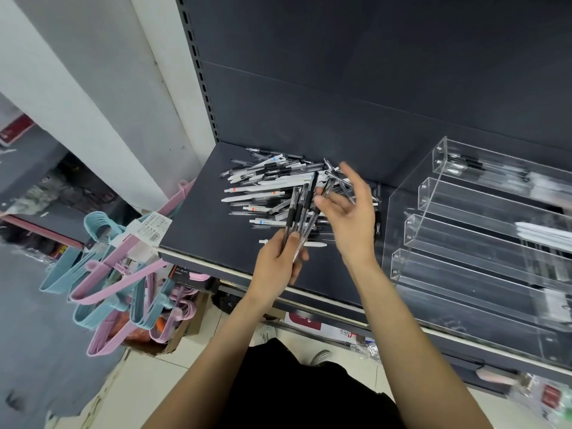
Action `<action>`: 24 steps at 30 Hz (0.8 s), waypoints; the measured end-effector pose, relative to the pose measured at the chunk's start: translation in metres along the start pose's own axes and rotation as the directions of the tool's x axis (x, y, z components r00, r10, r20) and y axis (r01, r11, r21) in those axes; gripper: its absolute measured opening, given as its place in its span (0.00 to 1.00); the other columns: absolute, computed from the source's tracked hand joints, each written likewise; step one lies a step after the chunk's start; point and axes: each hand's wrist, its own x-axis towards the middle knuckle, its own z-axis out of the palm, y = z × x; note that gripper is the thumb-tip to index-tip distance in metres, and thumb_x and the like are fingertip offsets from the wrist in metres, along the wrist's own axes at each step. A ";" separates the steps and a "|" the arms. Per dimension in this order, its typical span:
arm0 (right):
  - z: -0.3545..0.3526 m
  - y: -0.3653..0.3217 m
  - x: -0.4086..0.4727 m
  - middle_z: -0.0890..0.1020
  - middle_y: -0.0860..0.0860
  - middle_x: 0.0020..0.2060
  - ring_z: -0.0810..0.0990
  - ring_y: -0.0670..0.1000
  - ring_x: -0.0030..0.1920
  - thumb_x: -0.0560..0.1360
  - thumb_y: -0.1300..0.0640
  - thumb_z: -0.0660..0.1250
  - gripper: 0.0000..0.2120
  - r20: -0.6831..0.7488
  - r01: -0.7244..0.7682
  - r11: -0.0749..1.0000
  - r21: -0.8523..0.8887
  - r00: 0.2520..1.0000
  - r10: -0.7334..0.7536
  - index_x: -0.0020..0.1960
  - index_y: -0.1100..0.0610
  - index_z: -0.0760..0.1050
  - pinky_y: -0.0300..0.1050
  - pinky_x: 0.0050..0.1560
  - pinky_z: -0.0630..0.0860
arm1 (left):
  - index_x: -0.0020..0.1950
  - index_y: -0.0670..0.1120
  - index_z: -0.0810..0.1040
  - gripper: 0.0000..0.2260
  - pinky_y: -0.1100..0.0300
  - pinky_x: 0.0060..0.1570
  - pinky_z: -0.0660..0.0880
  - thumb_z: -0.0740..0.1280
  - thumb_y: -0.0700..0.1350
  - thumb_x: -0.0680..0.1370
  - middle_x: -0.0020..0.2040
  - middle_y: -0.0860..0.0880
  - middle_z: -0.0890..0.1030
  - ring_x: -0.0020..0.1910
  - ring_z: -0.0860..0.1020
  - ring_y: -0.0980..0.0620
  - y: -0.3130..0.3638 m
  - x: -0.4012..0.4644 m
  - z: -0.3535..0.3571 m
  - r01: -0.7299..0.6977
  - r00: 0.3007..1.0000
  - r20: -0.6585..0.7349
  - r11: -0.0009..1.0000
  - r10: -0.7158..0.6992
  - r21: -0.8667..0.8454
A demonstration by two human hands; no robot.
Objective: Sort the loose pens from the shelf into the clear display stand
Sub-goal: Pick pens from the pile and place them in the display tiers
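Head cam: left hand (pixel 280 258) grips a bundle of black gel pens (pixel 301 209), tips up. Right hand (pixel 349 209) hovers over loose pen pile (pixel 266 187) on dark shelf (pixel 198 218), fingers spread, holding nothing. Clear acrylic display stand (pixel 464 243) sits just right, some pens already in its tiers.

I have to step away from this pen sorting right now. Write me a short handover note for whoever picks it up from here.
Left hand: grips a bundle of black-capped clear pens, tips up, over the shelf front.
Right hand: fingers loosely spread above the pile; a clear pen lies by its fingers, grip unclear.
Pile of loose white and clear pens: on the dark grey shelf, left of the clear tiered acrylic display stand.
Done: some tiers of the stand already hold pens.
Left: slot the held bundle, then sort the big remaining pile.
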 end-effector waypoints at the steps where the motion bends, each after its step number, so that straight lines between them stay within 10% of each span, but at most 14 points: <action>1: -0.001 -0.002 0.004 0.69 0.46 0.67 0.80 0.44 0.53 0.71 0.65 0.72 0.30 -0.019 -0.075 0.996 0.053 0.997 0.077 0.68 0.49 0.68 0.37 0.56 0.76 | 0.48 0.40 0.73 0.11 0.65 0.22 0.63 0.55 0.45 0.83 0.30 0.53 0.75 0.23 0.66 0.57 -0.001 -0.001 -0.001 -0.008 1.000 0.010 1.000 0.008 0.013; 12: -0.014 0.003 0.011 0.77 0.46 0.26 0.71 0.46 0.27 0.73 0.60 0.70 0.24 0.172 -0.283 0.959 -0.024 0.944 0.283 0.67 0.52 0.69 0.34 0.28 0.68 | 0.50 0.41 0.75 0.12 0.61 0.30 0.74 0.54 0.44 0.83 0.30 0.51 0.77 0.26 0.75 0.52 -0.006 0.012 -0.016 0.041 0.979 0.199 0.999 -0.043 0.016; 24: -0.062 -0.021 0.001 0.83 0.47 0.37 0.80 0.43 0.36 0.71 0.62 0.71 0.18 0.153 -0.295 0.955 0.026 0.945 0.287 0.59 0.56 0.72 0.35 0.40 0.76 | 0.53 0.44 0.76 0.11 0.65 0.30 0.68 0.54 0.44 0.83 0.30 0.55 0.74 0.24 0.68 0.56 0.017 0.014 0.032 -0.005 0.962 0.270 0.992 0.040 -0.128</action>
